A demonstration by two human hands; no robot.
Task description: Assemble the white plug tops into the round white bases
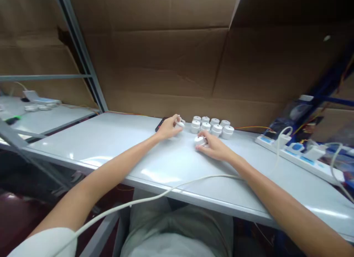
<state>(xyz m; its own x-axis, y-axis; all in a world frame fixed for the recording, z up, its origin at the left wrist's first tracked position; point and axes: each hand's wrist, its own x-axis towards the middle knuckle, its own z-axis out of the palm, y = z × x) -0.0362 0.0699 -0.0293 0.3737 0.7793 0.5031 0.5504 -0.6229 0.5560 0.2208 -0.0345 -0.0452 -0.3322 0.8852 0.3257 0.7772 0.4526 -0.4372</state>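
Note:
My left hand (169, 127) is closed on a small white round device (180, 124), near the left end of a group of similar pieces. My right hand (211, 144) grips another white round device (199, 141) just in front of that group. Several white round devices (216, 129) stand close together in two rows on the white table (116, 131), some seemingly stacked. A dark flat object (160, 124) lies partly behind my left hand.
A white power strip (304, 159) with plugs and cables runs along the right side. One white cable (143, 200) crosses the table's front edge. Cardboard (166, 65) stands behind, and a metal frame (80, 47) rises at the left, beside another table.

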